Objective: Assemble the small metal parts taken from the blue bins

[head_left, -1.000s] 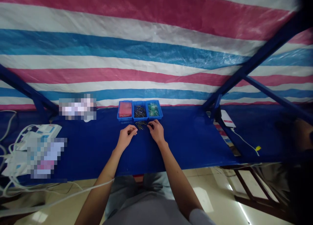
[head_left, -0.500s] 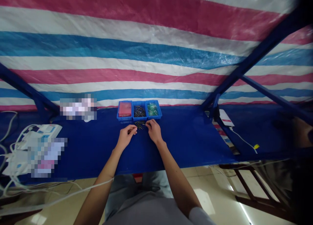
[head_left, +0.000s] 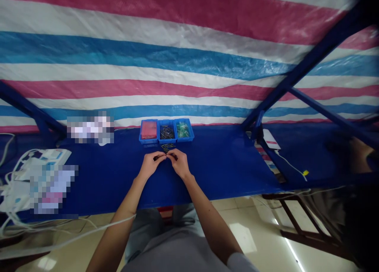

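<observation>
My left hand (head_left: 150, 164) and my right hand (head_left: 179, 164) meet fingertip to fingertip just above the blue tabletop (head_left: 219, 161). Both are closed in a pinch, and whatever sits between the fingers is too small to make out. Right behind them lies a small loose pile of thin dark screw-like pieces (head_left: 168, 147). Beyond the pile, three small blue bins stand side by side. Flat red pieces (head_left: 149, 129) fill the left one, more dark screw-like pieces (head_left: 167, 132) the middle one, and green pieces in clear plastic (head_left: 183, 129) the right one.
White power strips and tangled cables (head_left: 17, 189) crowd the left end of the table. A white cable (head_left: 89, 236) crosses near my left forearm. To the right, a white box-shaped device (head_left: 271, 139) with a cord lies beyond a blue frame post (head_left: 257, 124). Another person's arm (head_left: 359, 155) shows far right.
My right hand has drawn back from the pile and moved left to meet my left hand. The fingertips of both hands are now together. The view has shifted slightly.
</observation>
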### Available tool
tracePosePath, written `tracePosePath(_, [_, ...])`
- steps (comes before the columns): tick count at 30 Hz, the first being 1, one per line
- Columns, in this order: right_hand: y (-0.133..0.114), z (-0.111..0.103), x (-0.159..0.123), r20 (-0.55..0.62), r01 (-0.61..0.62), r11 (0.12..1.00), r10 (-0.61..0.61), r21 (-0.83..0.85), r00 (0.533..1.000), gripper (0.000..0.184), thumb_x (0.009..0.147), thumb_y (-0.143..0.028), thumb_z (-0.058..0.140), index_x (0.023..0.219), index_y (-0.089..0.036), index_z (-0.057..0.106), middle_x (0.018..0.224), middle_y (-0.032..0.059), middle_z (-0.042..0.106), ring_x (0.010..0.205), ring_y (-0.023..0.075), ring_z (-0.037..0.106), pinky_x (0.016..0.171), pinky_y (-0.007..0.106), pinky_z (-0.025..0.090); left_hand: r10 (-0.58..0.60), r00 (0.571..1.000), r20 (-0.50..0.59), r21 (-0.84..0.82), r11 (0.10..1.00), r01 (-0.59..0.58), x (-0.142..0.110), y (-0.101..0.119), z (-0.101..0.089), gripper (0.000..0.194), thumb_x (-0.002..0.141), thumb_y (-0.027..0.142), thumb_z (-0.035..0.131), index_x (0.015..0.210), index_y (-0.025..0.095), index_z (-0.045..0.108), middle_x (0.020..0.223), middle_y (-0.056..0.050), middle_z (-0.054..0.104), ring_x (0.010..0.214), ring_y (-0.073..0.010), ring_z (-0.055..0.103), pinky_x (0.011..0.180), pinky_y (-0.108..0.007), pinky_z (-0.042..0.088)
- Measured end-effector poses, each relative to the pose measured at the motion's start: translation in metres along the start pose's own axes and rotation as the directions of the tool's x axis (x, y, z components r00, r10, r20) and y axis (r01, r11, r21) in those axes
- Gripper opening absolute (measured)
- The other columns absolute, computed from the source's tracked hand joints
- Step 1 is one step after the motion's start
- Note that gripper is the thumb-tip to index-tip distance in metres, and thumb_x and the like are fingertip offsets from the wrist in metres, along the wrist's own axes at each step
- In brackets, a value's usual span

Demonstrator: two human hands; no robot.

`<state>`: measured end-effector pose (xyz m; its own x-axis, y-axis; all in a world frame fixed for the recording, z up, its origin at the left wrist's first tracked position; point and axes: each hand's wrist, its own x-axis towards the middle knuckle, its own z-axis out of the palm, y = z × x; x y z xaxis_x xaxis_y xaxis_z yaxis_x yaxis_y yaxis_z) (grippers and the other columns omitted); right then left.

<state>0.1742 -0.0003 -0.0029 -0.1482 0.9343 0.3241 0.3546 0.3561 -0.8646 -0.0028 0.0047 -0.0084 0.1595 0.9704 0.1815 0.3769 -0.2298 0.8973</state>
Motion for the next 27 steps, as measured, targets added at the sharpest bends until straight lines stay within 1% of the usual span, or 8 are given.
tracePosePath(3, [0.0031,0.0012,0.0,-0.038,-0.062,0.996,0.064,0.069,0.997,0.013,0.088,-0.032,0.063,0.087,-0.021,0.07,0.085,0.0033,0.07,0.073,0.0167,0.063,0.067,0.027,0.049,0.019,0.999,0.044,0.023,1.0,-0.02,-0.0014,0.0023,0.0007,0.026,0.085,0.042,0.069,0.097,0.02,0.076,0.093,-0.006,0.079,0.086,-0.0233,0.073,0.079,-0.032,0.054])
tracePosePath(7, [0.0059,0.0036,-0.0003,-0.058,-0.104,0.986,0.112,0.129,0.992,0.021,0.085,-0.038,0.068,0.098,-0.021,0.068,0.087,0.0034,0.071,0.068,0.0158,0.061,0.063,0.027,0.048,0.043,0.994,0.096,0.064,0.997,-0.049,-0.003,0.0066,0.0009,0.024,0.089,0.04,0.065,0.099,0.022,0.075,0.095,-0.005,0.078,0.085,-0.0222,0.073,0.076,-0.03,0.054])
tracePosePath(10, [0.0059,0.0041,0.0003,-0.07,-0.081,0.991,0.089,0.107,0.994,0.027,0.084,-0.038,0.069,0.104,-0.021,0.066,0.09,0.0032,0.07,0.068,0.0145,0.06,0.062,0.026,0.047,0.045,0.998,0.054,0.031,0.998,-0.047,-0.0035,0.0081,0.0007,0.023,0.09,0.038,0.063,0.101,0.021,0.071,0.094,-0.005,0.078,0.087,-0.022,0.073,0.078,-0.03,0.054])
tracePosePath(13, [0.0054,0.004,0.001,-0.046,-0.063,0.996,0.066,0.068,0.997,0.022,0.086,-0.038,0.068,0.099,-0.02,0.067,0.087,0.0028,0.069,0.067,0.0139,0.058,0.062,0.025,0.046,0.04,0.999,0.01,-0.016,0.999,-0.04,-0.0033,0.0092,-0.0001,0.021,0.091,0.037,0.061,0.102,0.02,0.068,0.092,-0.005,0.076,0.089,-0.0217,0.073,0.081,-0.03,0.053])
tracePosePath(16, [0.005,0.0038,0.0013,0.002,-0.042,0.998,0.042,0.037,0.999,0.016,0.088,-0.036,0.066,0.093,-0.021,0.069,0.085,0.0022,0.068,0.067,0.0138,0.057,0.063,0.025,0.046,0.05,0.998,-0.026,-0.025,0.998,-0.05,-0.0024,0.0097,-0.0014,0.02,0.092,0.037,0.061,0.099,0.02,0.068,0.095,-0.005,0.075,0.092,-0.0212,0.072,0.083,-0.03,0.053])
tracePosePath(21, [0.0043,0.0034,0.0015,0.025,-0.007,1.0,0.007,-0.004,1.0,0.014,0.088,-0.033,0.067,0.095,-0.021,0.071,0.086,0.0023,0.067,0.068,0.0137,0.057,0.066,0.026,0.046,0.077,0.992,-0.097,0.056,0.996,-0.071,-0.0009,0.008,-0.003,0.021,0.088,0.039,0.065,0.092,0.02,0.073,0.09,-0.005,0.072,0.083,-0.0192,0.067,0.073,-0.028,0.052])
tracePosePath(23, [0.0045,0.0035,0.0017,0.032,-0.005,1.0,0.005,-0.018,0.999,0.014,0.088,-0.032,0.066,0.095,-0.022,0.071,0.086,0.0024,0.066,0.068,0.0138,0.056,0.066,0.026,0.046,0.052,0.993,-0.101,0.041,0.998,-0.049,-0.0009,0.0076,-0.0031,0.022,0.087,0.04,0.066,0.092,0.02,0.072,0.087,-0.004,0.072,0.079,-0.0183,0.067,0.07,-0.027,0.052])
tracePosePath(27, [0.0059,0.0043,0.0026,0.028,0.003,0.999,-0.002,-0.034,1.0,0.012,0.09,-0.03,0.065,0.095,-0.021,0.072,0.086,0.0027,0.066,0.069,0.0141,0.057,0.067,0.025,0.046,0.022,0.996,-0.082,0.004,1.0,-0.021,-0.0013,0.0086,-0.0034,0.023,0.088,0.04,0.065,0.093,0.019,0.071,0.091,-0.005,0.073,0.083,-0.0189,0.069,0.072,-0.026,0.052])
